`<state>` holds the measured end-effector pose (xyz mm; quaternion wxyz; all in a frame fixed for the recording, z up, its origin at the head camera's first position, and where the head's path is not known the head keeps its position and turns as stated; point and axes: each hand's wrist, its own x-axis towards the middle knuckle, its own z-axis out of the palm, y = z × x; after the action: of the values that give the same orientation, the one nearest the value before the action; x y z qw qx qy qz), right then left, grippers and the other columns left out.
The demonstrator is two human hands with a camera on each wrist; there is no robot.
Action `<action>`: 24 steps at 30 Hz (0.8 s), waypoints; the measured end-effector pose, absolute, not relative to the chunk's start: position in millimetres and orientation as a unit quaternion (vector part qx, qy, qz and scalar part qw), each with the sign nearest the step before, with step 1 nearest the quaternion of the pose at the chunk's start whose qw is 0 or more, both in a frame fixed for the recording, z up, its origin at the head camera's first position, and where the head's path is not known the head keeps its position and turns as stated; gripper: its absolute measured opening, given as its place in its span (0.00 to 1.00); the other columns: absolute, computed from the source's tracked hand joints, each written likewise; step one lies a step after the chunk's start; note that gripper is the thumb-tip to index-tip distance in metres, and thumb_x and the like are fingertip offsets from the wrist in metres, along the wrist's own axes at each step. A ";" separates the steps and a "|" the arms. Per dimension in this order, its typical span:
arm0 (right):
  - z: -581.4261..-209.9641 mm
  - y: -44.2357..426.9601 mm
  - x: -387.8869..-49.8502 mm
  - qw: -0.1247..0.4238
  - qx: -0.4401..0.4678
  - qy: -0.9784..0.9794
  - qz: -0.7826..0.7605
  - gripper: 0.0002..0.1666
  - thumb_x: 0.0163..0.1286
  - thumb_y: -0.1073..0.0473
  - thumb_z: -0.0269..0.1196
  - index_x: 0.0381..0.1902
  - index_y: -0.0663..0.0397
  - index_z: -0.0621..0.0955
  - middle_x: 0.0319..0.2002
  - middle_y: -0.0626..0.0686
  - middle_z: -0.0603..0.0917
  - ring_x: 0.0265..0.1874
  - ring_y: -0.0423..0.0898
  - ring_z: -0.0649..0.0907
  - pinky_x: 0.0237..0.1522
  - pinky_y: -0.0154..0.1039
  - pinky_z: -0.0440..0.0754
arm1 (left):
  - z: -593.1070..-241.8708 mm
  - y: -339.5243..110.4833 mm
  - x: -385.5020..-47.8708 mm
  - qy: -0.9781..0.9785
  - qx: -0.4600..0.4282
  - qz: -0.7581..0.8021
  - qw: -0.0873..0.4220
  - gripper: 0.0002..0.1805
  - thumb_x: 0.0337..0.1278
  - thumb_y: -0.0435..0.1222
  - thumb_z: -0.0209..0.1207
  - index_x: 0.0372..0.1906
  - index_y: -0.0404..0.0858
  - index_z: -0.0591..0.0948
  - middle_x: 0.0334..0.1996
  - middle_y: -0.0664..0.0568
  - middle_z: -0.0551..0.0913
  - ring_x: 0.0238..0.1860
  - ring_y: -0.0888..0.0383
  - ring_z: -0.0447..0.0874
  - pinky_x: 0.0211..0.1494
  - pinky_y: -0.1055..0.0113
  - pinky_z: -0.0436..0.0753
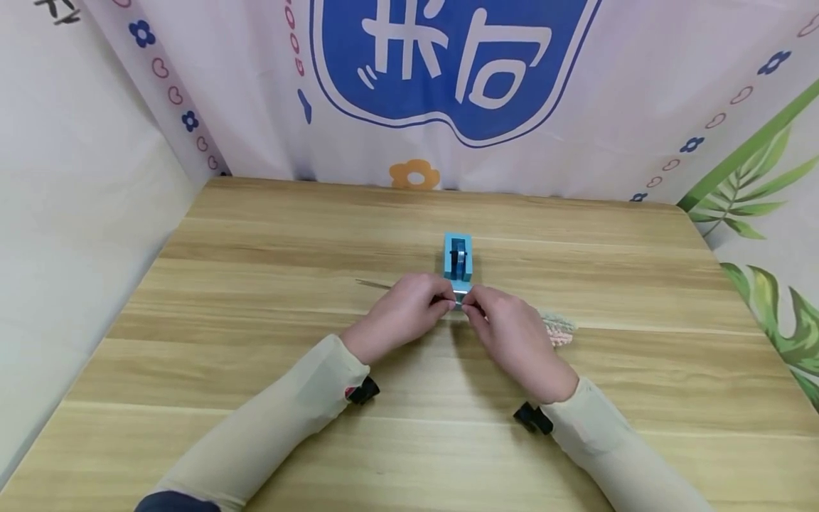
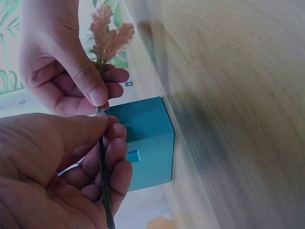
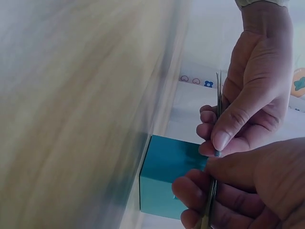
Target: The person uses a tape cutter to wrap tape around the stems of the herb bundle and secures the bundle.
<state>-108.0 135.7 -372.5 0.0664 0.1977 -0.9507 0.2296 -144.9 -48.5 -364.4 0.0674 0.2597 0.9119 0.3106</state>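
A small bunch of artificial flowers lies across both hands, with fluffy pink and pale green heads (image 1: 558, 331) on the right and thin stems (image 2: 103, 179) running left. My left hand (image 1: 412, 306) pinches the stems between thumb and fingers. Close beside it, my right hand (image 1: 512, 334) pinches the same stems nearer the heads, the fingertips almost meeting. Between the fingertips a small bluish-grey band (image 3: 217, 153) shows on the stems; its kind is hard to tell. Just beyond the hands stands a teal tape dispenser (image 1: 458, 256) with a roll in it, its front partly hidden.
The wooden table (image 1: 256, 299) carries the dispenser near its middle. A printed white cloth (image 1: 256, 128) hangs behind the far edge, with more cloth at both sides. Small black wrist cameras (image 1: 363, 391) sit under the sleeves, close to the tabletop.
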 end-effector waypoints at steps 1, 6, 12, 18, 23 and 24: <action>-372.3 135.7 -107.9 0.068 0.198 -0.951 0.228 0.03 0.75 0.63 0.66 0.42 0.54 0.86 0.36 0.50 0.90 0.26 0.40 0.79 0.29 0.37 0.78 | -364.5 -48.0 -145.1 0.912 0.256 0.312 0.070 0.06 0.71 0.31 0.64 0.40 0.37 0.90 0.37 0.50 0.89 0.35 0.59 0.80 0.43 0.66 0.82; -372.2 135.9 -108.7 0.069 0.201 -0.952 0.221 0.02 0.75 0.62 0.66 0.41 0.53 0.85 0.35 0.49 0.89 0.26 0.40 0.79 0.29 0.37 0.78 | -362.3 -47.6 -146.7 0.912 0.247 0.313 0.094 0.08 0.74 0.34 0.62 0.41 0.36 0.90 0.33 0.50 0.86 0.32 0.59 0.76 0.37 0.69 0.75; -372.5 136.7 -109.9 0.072 0.203 -0.952 0.217 0.03 0.76 0.61 0.65 0.41 0.53 0.85 0.35 0.50 0.89 0.25 0.40 0.79 0.28 0.36 0.78 | -361.1 -47.2 -148.6 0.913 0.253 0.307 0.095 0.09 0.75 0.33 0.60 0.40 0.36 0.89 0.31 0.50 0.84 0.31 0.58 0.73 0.36 0.69 0.72; -373.4 137.8 -110.4 0.082 0.213 -0.949 0.219 0.05 0.77 0.61 0.65 0.40 0.55 0.86 0.32 0.50 0.87 0.25 0.41 0.78 0.28 0.37 0.77 | -363.4 -46.9 -148.3 0.911 0.246 0.318 0.086 0.08 0.74 0.33 0.62 0.40 0.36 0.89 0.32 0.51 0.85 0.32 0.58 0.75 0.38 0.68 0.75; -375.2 139.2 -112.2 0.094 0.213 -0.946 0.224 0.03 0.74 0.63 0.67 0.41 0.54 0.88 0.34 0.50 0.88 0.26 0.41 0.80 0.30 0.40 0.80 | -365.7 -46.7 -147.2 0.909 0.245 0.330 0.066 0.06 0.72 0.33 0.63 0.40 0.36 0.90 0.34 0.51 0.88 0.33 0.58 0.78 0.40 0.68 0.77; -375.3 139.1 -112.6 0.094 0.211 -0.946 0.225 0.03 0.74 0.63 0.67 0.41 0.54 0.88 0.34 0.50 0.88 0.26 0.42 0.81 0.31 0.40 0.80 | -366.1 -46.6 -147.0 0.909 0.245 0.332 0.063 0.06 0.71 0.32 0.64 0.40 0.36 0.90 0.35 0.51 0.88 0.33 0.58 0.78 0.40 0.68 0.78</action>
<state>-112.6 139.1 -375.3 0.0936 0.2115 -0.9464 0.2253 -147.0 -46.6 -366.1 0.0630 0.2448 0.9089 0.3317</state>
